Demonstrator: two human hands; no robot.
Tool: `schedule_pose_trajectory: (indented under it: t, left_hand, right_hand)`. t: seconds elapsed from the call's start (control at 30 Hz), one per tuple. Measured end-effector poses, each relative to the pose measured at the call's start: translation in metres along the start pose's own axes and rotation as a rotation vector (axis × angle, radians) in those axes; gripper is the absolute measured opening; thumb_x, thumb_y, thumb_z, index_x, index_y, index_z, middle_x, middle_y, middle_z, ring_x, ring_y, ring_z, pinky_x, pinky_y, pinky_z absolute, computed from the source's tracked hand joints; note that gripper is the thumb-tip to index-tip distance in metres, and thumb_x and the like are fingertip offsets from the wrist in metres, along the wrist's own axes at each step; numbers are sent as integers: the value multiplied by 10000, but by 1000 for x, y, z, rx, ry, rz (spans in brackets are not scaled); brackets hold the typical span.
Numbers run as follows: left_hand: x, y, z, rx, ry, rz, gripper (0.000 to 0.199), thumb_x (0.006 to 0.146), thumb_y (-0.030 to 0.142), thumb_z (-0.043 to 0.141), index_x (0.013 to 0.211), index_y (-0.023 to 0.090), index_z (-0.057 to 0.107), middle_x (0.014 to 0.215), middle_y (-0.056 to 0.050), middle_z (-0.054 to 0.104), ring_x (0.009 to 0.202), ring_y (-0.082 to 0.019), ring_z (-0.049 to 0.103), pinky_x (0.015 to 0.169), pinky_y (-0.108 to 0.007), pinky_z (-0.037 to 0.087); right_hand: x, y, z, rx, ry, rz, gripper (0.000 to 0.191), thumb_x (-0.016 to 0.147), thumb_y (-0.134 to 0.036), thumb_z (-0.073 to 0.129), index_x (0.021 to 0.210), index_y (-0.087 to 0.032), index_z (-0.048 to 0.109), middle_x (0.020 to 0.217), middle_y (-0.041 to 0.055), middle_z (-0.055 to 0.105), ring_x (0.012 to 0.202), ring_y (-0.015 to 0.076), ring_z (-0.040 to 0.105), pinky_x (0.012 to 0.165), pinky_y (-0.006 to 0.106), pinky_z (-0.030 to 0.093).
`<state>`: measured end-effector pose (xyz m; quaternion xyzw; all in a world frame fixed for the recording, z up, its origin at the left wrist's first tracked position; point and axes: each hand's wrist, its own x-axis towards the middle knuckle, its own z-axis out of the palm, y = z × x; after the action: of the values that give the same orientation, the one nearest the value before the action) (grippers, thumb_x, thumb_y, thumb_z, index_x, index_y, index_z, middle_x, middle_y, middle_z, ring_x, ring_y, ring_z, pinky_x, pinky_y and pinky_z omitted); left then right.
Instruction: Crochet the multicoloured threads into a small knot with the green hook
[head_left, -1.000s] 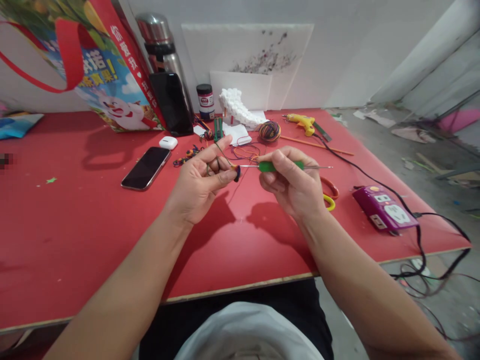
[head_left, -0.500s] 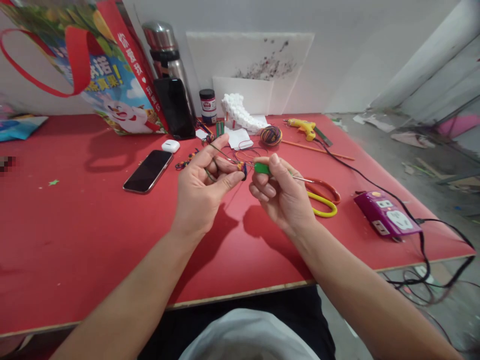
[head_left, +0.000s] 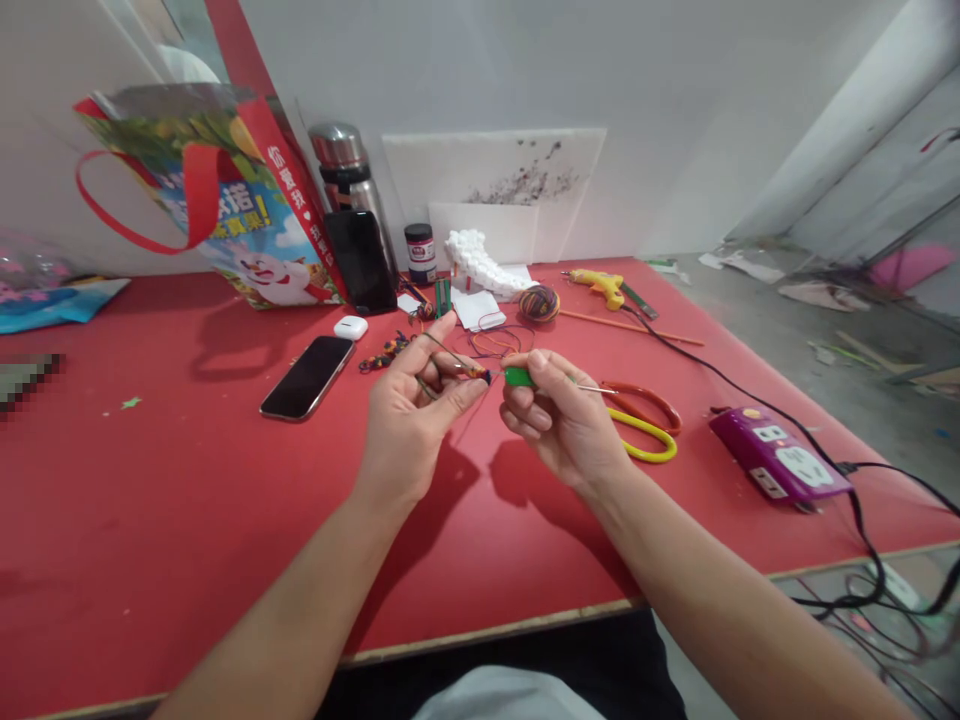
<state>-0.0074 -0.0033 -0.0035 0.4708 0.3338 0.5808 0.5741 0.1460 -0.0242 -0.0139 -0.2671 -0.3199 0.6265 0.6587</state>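
Note:
My left hand [head_left: 401, 430] pinches a small multicoloured crochet piece [head_left: 477, 373] between thumb and fingers. Dark yarn [head_left: 442, 347] runs over its raised forefinger and through the other fingers. My right hand [head_left: 561, 418] grips a crochet hook with a green handle [head_left: 517, 377]; its metal shaft points left at the piece and another metal end sticks out to the right. Whether the hook's tip sits in a stitch is too small to tell. Behind the hands lies a ball of multicoloured yarn [head_left: 538, 303], with loose strands near it.
Orange and yellow loop handles [head_left: 646, 447], seemingly scissors, lie right of my right hand. Farther right is a purple power strip [head_left: 776, 455] with cables. A yellow glue gun [head_left: 600, 287] and white model [head_left: 484, 265] stand behind. Phone [head_left: 307, 378], earbud case [head_left: 350, 327] and bag [head_left: 277, 275] are left.
The view has tilted up, so the table things sit lower in the picture. The crochet piece has turned slightly in my left fingers. Both hands keep their grips.

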Motion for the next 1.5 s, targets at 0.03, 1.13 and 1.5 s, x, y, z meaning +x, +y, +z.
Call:
schedule_pose_trajectory:
  t: [0.03, 1.13, 1.5]
  left_hand:
    - [0, 0, 0, 4, 6, 4, 613, 712, 154, 961, 1295, 288, 827, 863, 30, 723, 801, -66, 627, 796, -162, 542]
    - [-3, 8, 4, -109, -3, -45, 518, 705, 205, 984, 1202, 259, 848, 866, 15, 727, 819, -89, 646, 830, -203, 560]
    - [-5, 7, 2, -14, 16, 50, 451, 806, 208, 902, 1249, 262, 832, 858, 12, 713, 784, -104, 612, 747, -216, 531]
  right_hand:
    - [0, 0, 0, -2, -4, 0, 269, 801, -419, 931, 856, -181, 820, 591, -45, 594, 450, 35, 292, 445, 207, 300]
    - [-6, -6, 3, -95, -96, -83, 250, 886, -436, 867, 914, -189, 841, 659, -12, 653, 487, 65, 413, 504, 259, 386]
    - [-4, -5, 3, -116, -56, -111, 261, 872, -449, 866, 915, -196, 815, 679, -18, 637, 501, 71, 398, 504, 268, 392]
